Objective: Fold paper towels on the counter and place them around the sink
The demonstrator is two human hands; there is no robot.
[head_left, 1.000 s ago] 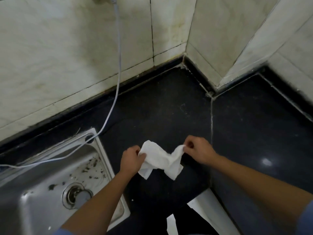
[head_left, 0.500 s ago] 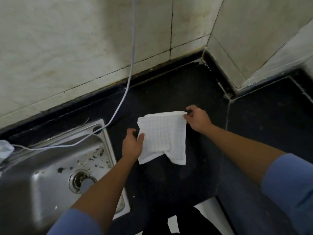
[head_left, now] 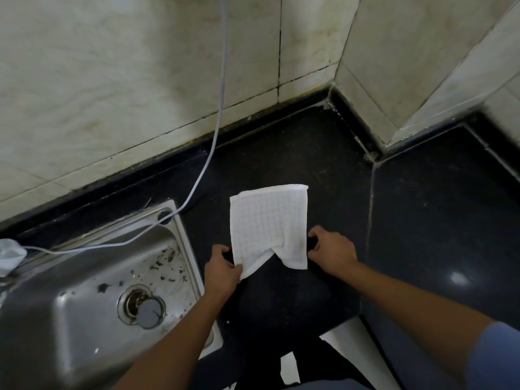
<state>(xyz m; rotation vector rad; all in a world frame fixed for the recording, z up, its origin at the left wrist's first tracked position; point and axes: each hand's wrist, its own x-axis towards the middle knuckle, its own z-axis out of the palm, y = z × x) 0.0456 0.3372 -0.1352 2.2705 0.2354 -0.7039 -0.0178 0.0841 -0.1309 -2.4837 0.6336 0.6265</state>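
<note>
Two hands are down at the near edge of the towel (head_left: 267, 220), which lies in the middle of the frame, spread on the dark counter (head_left: 422, 220) just right of the sink (head_left: 185, 249) that fills the lower left. Left hand (head_left: 223, 274) has its fingers curled and pinches the lower-left corner. Right hand (head_left: 333, 253) is curled right at the lower-right edge, but honestly I can't tell if it's got paper or is just touching it. Looks to me like the fold is only starting, so my tip: pinch both near corners the same way, lift them together, carry them straight to the far corners, then press the crease flat with open fingers. Go gentle, thin paper probably bunches or tears if one side gets pulled harder. Also mind the cord (head_left: 216, 130) dropping from the top of the frame to the sink's corner, it's near the towel's upper left. Towel itself is white with a faint grid pattern and roughly square. Its far edge is fairly straight, but the near edge is messy, with a notch in the middle, a flap on either side and creases toward the lower right. I'd smooth that out first.
</note>
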